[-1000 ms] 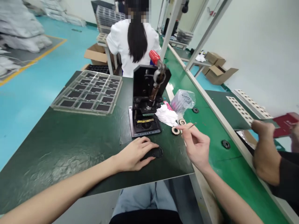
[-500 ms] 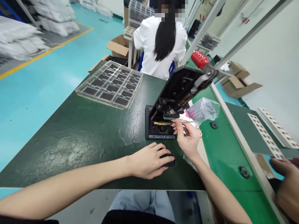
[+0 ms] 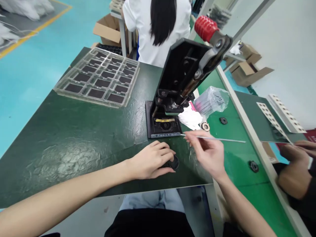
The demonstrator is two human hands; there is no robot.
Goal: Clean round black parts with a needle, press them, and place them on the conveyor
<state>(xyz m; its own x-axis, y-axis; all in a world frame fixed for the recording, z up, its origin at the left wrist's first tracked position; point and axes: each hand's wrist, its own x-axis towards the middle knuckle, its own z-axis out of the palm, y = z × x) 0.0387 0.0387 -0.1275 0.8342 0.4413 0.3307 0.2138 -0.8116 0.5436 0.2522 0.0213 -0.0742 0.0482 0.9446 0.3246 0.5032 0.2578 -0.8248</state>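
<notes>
My left hand [image 3: 150, 160] lies cupped over a round black disc [image 3: 174, 162] on the dark green mat [image 3: 74, 144], with the fingers around its edge. My right hand [image 3: 207, 153] pinches a thin pale rod [image 3: 219, 138] just in front of the black hand press [image 3: 182, 69]. The rod's tip ends near the press base plate [image 3: 160, 131], which has a yellow strip [image 3: 165, 120] on it. Beside that hand lie a small ring-shaped disc [image 3: 205, 126] and a crumpled white cloth [image 3: 189, 118].
A clear tray [image 3: 96, 79] of black pads sits on the mat's far side. A plastic bag [image 3: 211, 101] lies on the green bench [image 3: 242, 171]. A person in a white coat [image 3: 158, 36] sits beyond, and a co-worker's hands [image 3: 296, 158] work at the right.
My right hand has drawn back from the press base toward me, showing more of the rod. My left hand stays on the black disc. The view has swung as my head moved.
</notes>
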